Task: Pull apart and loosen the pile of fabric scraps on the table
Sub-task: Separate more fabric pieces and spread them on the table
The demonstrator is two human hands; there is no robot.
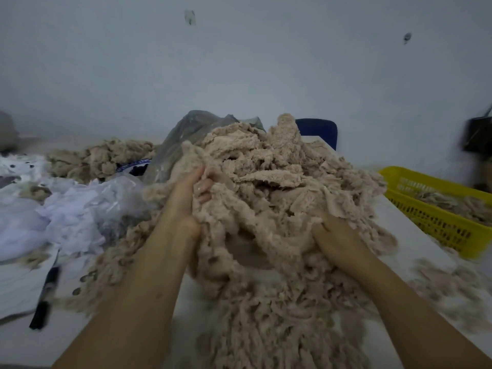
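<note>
A big heap of beige fuzzy fabric scraps [277,182] fills the middle of the white table [16,339] and spills toward me. My left hand [190,198] grips a clump on the heap's left side, fingers curled into the cloth. At the heap's lower right, my right hand [335,235] is dug into the scraps, its fingertips buried and hidden under the fabric.
A yellow slotted basket [436,227] holding scraps stands at the right. White cloth and clear plastic [80,211] lie at the left, with a smaller beige pile [101,158] behind. A black tool [44,299] lies near the left front. A grey bag [191,129] and blue chair back [318,130] stand behind.
</note>
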